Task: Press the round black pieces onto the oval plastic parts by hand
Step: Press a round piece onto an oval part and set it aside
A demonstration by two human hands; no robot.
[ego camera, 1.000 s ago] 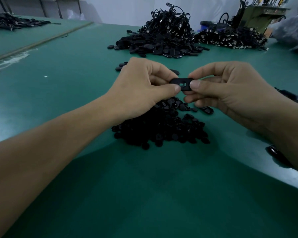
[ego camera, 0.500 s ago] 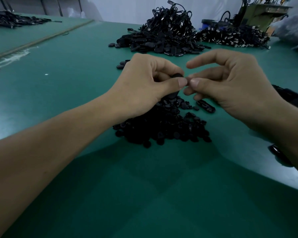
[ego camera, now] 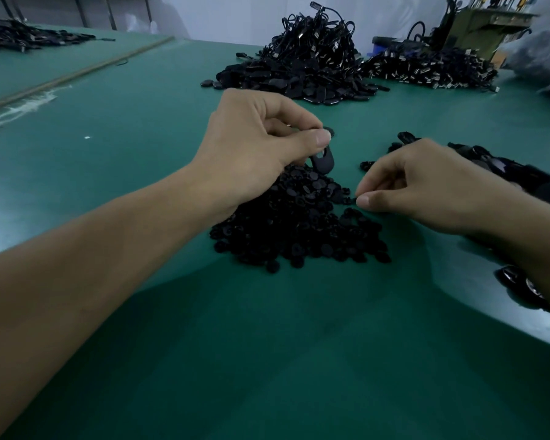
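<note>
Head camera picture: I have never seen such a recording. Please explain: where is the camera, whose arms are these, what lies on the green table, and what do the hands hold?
There is no machine here. A person wears the camera on the head, so it looks forward and down at that person's own bare arms. The left hand pinches one oval plastic part above a heap of small round black pieces on the green table. The right hand reaches to the heap's edge with thumb and finger pinched together; whether it holds a piece already is too small to tell. More black parts lie beside the right arm, and farther back is a big pile of black parts and cables.
</note>
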